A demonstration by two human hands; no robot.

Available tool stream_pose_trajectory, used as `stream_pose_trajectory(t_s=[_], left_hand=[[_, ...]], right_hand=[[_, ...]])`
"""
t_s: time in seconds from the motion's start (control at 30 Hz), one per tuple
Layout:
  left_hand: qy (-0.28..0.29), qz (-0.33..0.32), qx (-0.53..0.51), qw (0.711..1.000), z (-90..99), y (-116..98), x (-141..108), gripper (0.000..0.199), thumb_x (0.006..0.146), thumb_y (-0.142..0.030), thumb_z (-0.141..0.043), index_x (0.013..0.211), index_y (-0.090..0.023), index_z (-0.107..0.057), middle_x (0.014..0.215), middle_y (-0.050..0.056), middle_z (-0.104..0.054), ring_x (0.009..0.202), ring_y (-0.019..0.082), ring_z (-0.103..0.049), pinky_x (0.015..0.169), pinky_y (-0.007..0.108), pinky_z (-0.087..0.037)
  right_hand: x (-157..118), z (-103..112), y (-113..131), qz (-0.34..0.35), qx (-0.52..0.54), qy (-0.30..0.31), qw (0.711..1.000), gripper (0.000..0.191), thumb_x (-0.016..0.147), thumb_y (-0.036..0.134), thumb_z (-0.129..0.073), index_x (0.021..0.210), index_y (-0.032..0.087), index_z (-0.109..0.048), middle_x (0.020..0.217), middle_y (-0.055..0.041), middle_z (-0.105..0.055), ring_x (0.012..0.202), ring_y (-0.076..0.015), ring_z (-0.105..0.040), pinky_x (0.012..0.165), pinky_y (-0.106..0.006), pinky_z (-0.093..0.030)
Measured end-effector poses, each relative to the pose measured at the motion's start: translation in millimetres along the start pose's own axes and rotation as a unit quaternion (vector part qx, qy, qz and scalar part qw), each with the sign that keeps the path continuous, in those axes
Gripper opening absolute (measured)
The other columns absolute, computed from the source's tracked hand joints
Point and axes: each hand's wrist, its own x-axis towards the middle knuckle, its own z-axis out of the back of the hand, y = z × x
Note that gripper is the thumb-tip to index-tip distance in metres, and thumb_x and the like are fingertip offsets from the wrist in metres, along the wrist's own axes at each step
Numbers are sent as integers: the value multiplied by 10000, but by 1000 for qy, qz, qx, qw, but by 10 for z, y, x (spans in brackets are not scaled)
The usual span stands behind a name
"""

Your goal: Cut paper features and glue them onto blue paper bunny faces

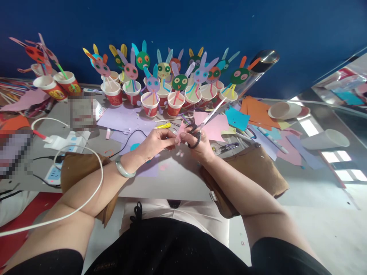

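My left hand (160,142) pinches a small piece of pink paper (181,131) between thumb and fingers, over the middle of the table. Across from it, my right hand (203,148) is closed around the black handles of a pair of scissors (211,114). The blades point up and away to the right, clear of the paper. My right thumb tip is close against the paper's right side; whether it touches cannot be made out. Small pink scraps (164,167) lie on the table below the hands, beside a purple paper sheet (147,170).
Paper cups (150,104) with rabbit-faced paper figures line the back. Left are a power strip (75,140) and a white cable (99,183) crossing my left forearm. Brown cloth (246,172) lies under my right forearm. Coloured paper, a yellow marker (163,125) and tipped cups (327,139) lie around.
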Motion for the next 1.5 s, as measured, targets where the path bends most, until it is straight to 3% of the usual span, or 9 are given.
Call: stream_pose_trajectory(t_s=[0.23, 0.47, 0.63, 0.77, 0.9, 1.17, 1.33, 1.5], left_hand=[[-94, -35, -75, 992, -43, -55, 15, 305, 627, -412, -910, 714, -178, -736, 699, -19, -658, 625, 80, -524, 611, 228, -445], [-60, -7, -138, 989, -85, 3, 10, 320, 648, -431, -912, 740, -174, -744, 672, -13, -629, 602, 80, -510, 578, 225, -424], [-28, -44, -107, 993, -66, 3, 11, 326, 697, -444, -896, 817, -170, -766, 765, 6, -687, 656, 90, -555, 606, 228, -432], [-64, -110, -62, 990, -51, -34, 6, 340, 701, -456, -902, 728, -163, -732, 729, 8, -691, 681, 110, -595, 641, 247, -456], [-82, -134, -40, 987, -44, -42, 4, 341, 705, -474, -898, 715, -170, -743, 736, 15, -719, 647, 100, -587, 618, 248, -458], [-80, -115, -90, 986, -40, -55, 5, 302, 659, -423, -934, 747, -177, -784, 754, 38, -768, 705, 131, -674, 652, 261, -512], [-87, -97, -111, 985, -59, -97, 0, 309, 607, -405, -961, 707, -177, -778, 707, 33, -757, 647, 114, -638, 631, 264, -510], [-97, -102, -111, 984, -61, -117, -6, 321, 583, -401, -973, 671, -177, -761, 660, 10, -722, 589, 94, -592, 602, 261, -494]], right_hand=[[-2, -8, 18, 32, 1, 12, 999, 451, 751, 578, -815, 610, 200, -614, 627, 6, -541, 640, -132, -471, 625, -291, -384], [-49, -32, -10, 30, -22, 23, 999, 369, 710, 484, -870, 692, 186, -652, 661, 24, -579, 636, -116, -493, 625, -276, -391], [-52, -38, -41, 68, -56, 32, 996, 397, 715, 497, -866, 656, 193, -617, 716, -2, -608, 660, -131, -525, 632, -284, -442], [-79, -41, -72, 123, -107, 28, 986, 339, 742, 446, -853, 712, 197, -626, 761, -6, -608, 677, -135, -536, 638, -287, -458], [-110, -39, -60, 152, -132, 8, 980, 276, 774, 385, -824, 741, 193, -628, 771, -6, -591, 683, -130, -529, 644, -282, -456], [-120, -54, -7, 158, -96, -4, 983, 254, 792, 365, -800, 745, 205, -609, 749, 4, -582, 668, -129, -529, 643, -288, -466], [-81, -67, -35, 168, -68, -9, 983, 304, 779, 372, -827, 677, 208, -591, 740, 5, -599, 673, -136, -551, 646, -302, -470], [-87, -45, -60, 127, -68, 2, 990, 285, 775, 414, -820, 693, 226, -622, 790, -21, -628, 731, -171, -581, 677, -339, -503]])
